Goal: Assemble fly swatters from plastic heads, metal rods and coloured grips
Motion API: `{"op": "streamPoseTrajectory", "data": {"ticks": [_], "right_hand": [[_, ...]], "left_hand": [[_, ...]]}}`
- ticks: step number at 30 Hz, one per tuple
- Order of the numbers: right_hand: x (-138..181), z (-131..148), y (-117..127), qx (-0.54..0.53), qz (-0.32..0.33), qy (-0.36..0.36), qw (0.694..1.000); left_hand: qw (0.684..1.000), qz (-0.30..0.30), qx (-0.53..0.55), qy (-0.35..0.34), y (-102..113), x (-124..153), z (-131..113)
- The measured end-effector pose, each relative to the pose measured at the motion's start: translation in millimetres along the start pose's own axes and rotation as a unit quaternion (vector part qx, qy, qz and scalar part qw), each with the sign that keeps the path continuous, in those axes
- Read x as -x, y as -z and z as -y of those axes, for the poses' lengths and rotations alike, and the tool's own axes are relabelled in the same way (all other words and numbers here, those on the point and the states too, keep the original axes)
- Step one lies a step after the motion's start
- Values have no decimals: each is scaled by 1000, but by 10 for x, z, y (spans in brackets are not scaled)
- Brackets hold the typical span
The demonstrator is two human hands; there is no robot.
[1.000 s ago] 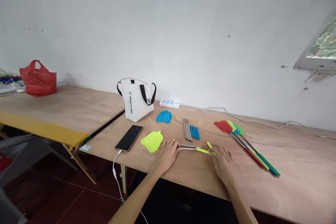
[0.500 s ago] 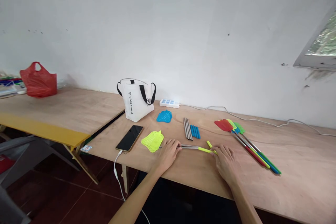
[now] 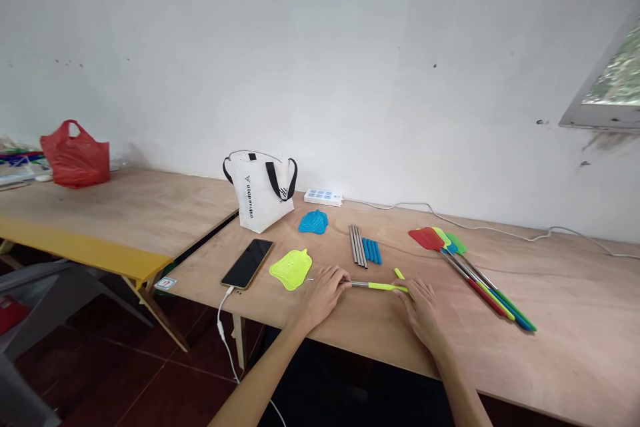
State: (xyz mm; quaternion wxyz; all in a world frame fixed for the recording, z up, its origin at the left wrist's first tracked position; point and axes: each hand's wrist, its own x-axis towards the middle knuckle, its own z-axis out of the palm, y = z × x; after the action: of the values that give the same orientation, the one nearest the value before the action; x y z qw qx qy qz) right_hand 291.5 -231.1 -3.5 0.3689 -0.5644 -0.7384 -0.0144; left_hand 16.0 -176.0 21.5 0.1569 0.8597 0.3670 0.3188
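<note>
My left hand [image 3: 326, 293] is closed around a metal rod [image 3: 359, 284] just above the table. On that rod's right end sits a yellow-green handle tube [image 3: 383, 287], its far end pinched in my right hand [image 3: 419, 303]. A second yellow-green tube [image 3: 399, 273] pokes out at an angle beside my right fingers; its lower part is hidden. Left of my left hand lies a yellow-green fly swatter head [image 3: 291, 269], apart from the rod tip. Several bare metal tubes [image 3: 358, 245] and several short blue tubes [image 3: 372, 251] lie in rows beyond my hands.
Blue swatter heads [image 3: 314, 221] lie near a white bag [image 3: 265, 193] and a power strip [image 3: 323, 197]. A phone [image 3: 247, 263] on a cable is at left. Several assembled fly swatters [image 3: 480, 280] lie at right. A red plastic bag [image 3: 77, 157] stands on the other table.
My right hand has moved slightly left, bringing the yellow-green tube closer to my left hand. Less of the metal rods shows between my hands.
</note>
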Motion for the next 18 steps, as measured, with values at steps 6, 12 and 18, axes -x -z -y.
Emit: {"op": "streamPoseTrajectory", "data": {"ticks": [6, 12, 18], "right_hand": [[-25, -20, -67, -65, -12, -36, 997], [2, -54, -80, -40, -7, -5, 999], [73, -42, -64, -30, -8, 21, 999]], "left_hand": [[1000, 13, 22, 9, -33, 10, 5], [998, 55, 27, 0, -44, 30, 18], [998, 65, 19, -18, -39, 38, -5]]}}
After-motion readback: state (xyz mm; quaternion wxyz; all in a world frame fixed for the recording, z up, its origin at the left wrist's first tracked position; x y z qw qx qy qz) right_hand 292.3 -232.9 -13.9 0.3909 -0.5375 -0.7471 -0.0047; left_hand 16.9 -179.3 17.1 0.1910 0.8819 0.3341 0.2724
